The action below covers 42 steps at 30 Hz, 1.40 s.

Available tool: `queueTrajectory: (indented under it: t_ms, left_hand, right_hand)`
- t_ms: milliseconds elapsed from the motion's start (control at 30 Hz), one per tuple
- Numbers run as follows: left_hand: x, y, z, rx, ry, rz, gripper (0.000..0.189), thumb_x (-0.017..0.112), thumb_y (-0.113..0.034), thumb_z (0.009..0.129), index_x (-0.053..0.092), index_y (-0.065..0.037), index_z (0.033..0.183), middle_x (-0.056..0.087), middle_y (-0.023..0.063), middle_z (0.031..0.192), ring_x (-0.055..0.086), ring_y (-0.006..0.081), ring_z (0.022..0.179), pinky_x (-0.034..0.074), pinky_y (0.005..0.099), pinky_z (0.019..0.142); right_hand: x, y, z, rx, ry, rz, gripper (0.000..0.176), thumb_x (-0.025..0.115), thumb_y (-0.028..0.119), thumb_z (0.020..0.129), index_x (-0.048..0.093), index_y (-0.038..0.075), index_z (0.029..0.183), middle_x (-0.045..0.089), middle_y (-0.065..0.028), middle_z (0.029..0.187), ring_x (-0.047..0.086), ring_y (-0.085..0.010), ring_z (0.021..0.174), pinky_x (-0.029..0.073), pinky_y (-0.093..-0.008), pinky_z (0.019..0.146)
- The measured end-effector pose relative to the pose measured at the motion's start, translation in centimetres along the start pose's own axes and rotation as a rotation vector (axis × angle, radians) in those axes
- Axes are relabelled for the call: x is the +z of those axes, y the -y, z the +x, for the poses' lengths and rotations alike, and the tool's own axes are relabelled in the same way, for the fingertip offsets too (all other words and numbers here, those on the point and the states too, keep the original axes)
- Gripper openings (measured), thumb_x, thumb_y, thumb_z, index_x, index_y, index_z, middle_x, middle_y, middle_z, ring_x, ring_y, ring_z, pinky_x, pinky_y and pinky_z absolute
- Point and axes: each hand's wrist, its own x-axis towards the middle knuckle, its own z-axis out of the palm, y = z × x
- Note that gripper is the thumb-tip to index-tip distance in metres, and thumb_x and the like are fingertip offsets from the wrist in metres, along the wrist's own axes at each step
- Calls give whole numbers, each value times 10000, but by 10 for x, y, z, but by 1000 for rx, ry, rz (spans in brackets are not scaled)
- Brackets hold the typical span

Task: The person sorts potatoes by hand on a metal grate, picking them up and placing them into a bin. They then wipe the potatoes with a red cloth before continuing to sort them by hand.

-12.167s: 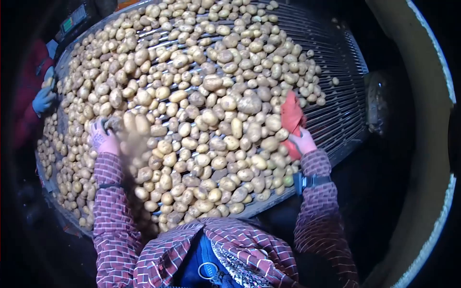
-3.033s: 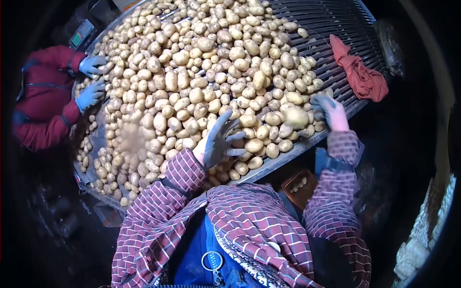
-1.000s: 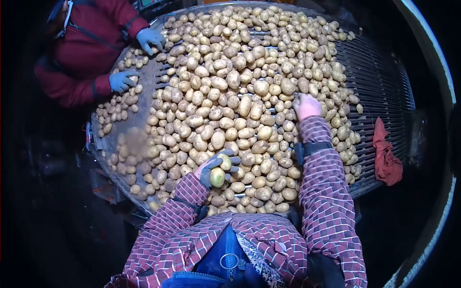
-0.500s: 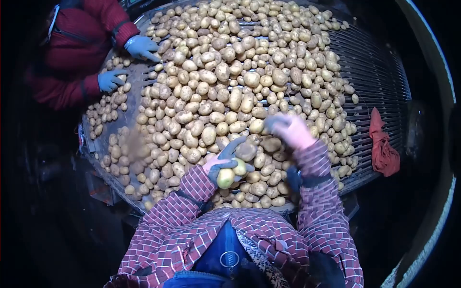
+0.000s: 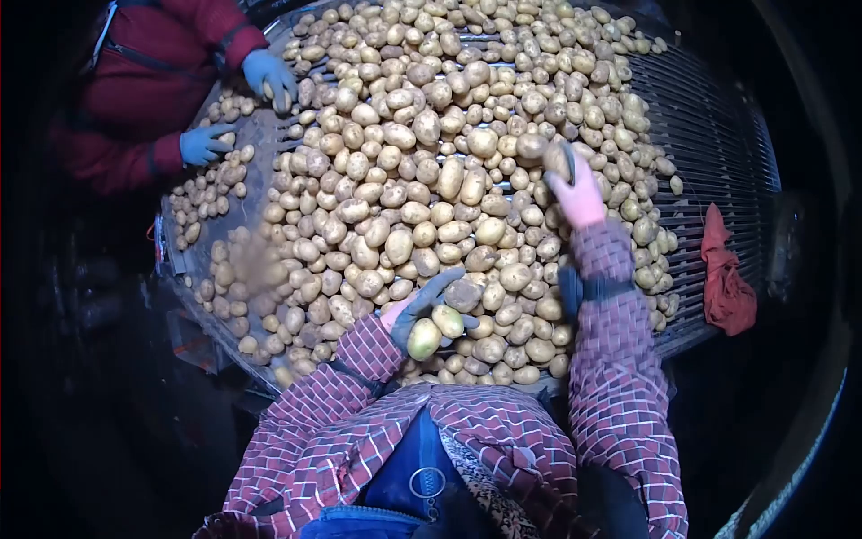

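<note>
My left hand (image 5: 413,316), in a grey-and-pink glove, is closed around several potatoes close to my body. One is a greenish potato (image 5: 424,341), with a yellow-green potato (image 5: 447,321) beside it and a dirty brown potato (image 5: 463,295) at the fingers. Farther out over the pile, my right hand (image 5: 579,190) grips a brownish potato (image 5: 558,162) between thumb and fingers. Pale, earthy potatoes (image 5: 449,180) spread thickly beneath both hands.
Dark slatted bars (image 5: 700,135) show along the right side. A red cloth (image 5: 725,278) hangs over them there. At the left, another person's blue-gloved hands (image 5: 269,76) work among small potatoes (image 5: 211,193) beside a flat plate (image 5: 253,166).
My right hand has moved away from my body and to the right, and now has a potato in it. My left hand stays nearly in place. The other person's upper hand now grips a potato.
</note>
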Motion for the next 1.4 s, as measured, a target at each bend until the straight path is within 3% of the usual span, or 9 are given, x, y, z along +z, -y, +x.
queueTrajectory:
  t_ms: [100,133,300,500,767,933,1033,1200,1400]
  left_hand:
    - [1,15,12,73,44,-408,883,562,-588,818,126,-167,1460,389,190,1375,580,371,1038,566,374,665]
    - [4,12,12,104,20,132,858,537,-595,829,153,-148,1453,401,188,1365,583,354,1041,564,366,685]
    - [-21,34,0,-40,-27,-12,577,450,-405,933,330,-62,1381,573,124,1105,619,196,874,514,285,679]
    - [23,8,-25,110,-106,-20,626,557,-93,883,239,-47,1419,414,190,1366,511,286,1175,481,383,927]
    - [-11,11,-31,89,-158,-418,532,460,-197,939,266,-56,1414,438,203,1336,571,332,1076,536,391,848]
    - [7,18,-25,350,-121,639,565,498,-79,901,256,-50,1412,472,172,1306,576,307,1066,544,347,818]
    - [19,14,-22,53,-209,-291,607,535,-38,867,270,-82,1412,477,155,1300,576,306,1068,551,320,780]
    - [11,28,-14,531,-216,758,528,557,-310,896,369,-57,1319,497,116,1227,549,251,1097,476,366,916]
    - [31,25,-12,90,-169,-70,530,608,-236,856,387,-55,1301,506,104,1214,551,233,1091,478,374,896]
  right_hand:
    - [-21,108,-76,-43,214,190,557,628,268,795,475,78,1296,538,-176,1200,522,-306,1116,420,-387,958]
    - [-5,104,-99,-229,268,83,543,643,301,787,505,107,1276,541,-168,1166,518,-323,1094,427,-406,934]
    - [-7,134,-114,-385,533,207,459,699,304,738,606,90,1134,561,-125,1000,541,-308,969,451,-404,852]
    - [-63,-16,-1,65,-329,-192,408,662,254,773,588,26,1103,531,-222,1136,545,-361,1002,451,-407,896]
    - [-48,-34,-3,318,-217,-514,538,688,275,741,501,168,1234,482,-174,1180,503,-356,1075,426,-440,924]
    - [-46,13,-30,196,-40,-280,386,673,135,729,597,172,1105,502,-131,1133,548,-293,1022,471,-390,890]
    - [-48,101,-74,155,12,403,332,667,119,754,615,113,1081,553,-109,1106,566,-236,994,471,-347,900]
    - [12,178,-159,-398,369,305,421,622,246,807,559,131,1208,527,-139,1219,491,-315,1145,372,-429,1002]
    - [31,180,-185,-618,477,167,581,626,352,779,472,165,1306,451,-133,1310,412,-340,1211,301,-495,1037]
